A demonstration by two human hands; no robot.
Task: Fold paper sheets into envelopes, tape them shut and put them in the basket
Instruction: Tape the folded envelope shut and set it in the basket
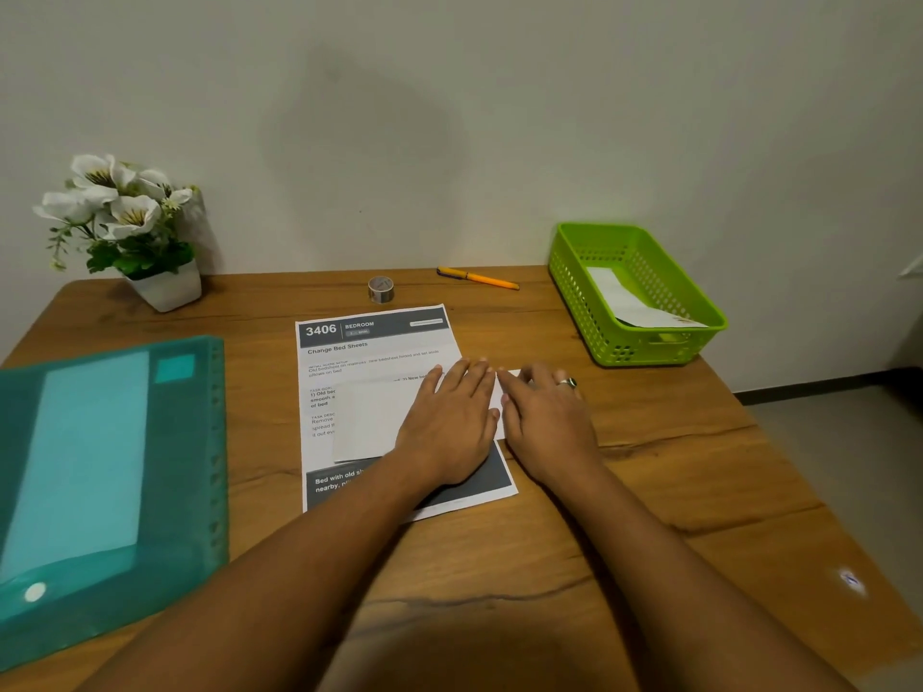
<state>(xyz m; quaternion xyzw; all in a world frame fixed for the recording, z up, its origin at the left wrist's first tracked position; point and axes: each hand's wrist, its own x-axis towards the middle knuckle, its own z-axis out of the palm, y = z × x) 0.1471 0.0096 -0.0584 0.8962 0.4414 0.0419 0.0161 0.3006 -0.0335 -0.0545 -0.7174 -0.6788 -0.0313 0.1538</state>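
Note:
A folded white sheet [367,422] lies on top of a printed page [369,342] in the middle of the wooden table [649,467]. My left hand [452,422] lies flat on the folded sheet's right part, fingers spread slightly. My right hand [547,417], with a ring on one finger, presses flat on the sheet's right edge beside it. A small roll of tape [381,289] stands behind the page. The green basket [574,287] sits at the back right with a folded white envelope [629,302] inside.
An orange pen [479,278] lies near the wall behind the page. A teal plastic folder [100,481] covers the table's left side. A white pot of white flowers [125,227] stands in the back left corner. The table's right edge drops to the floor.

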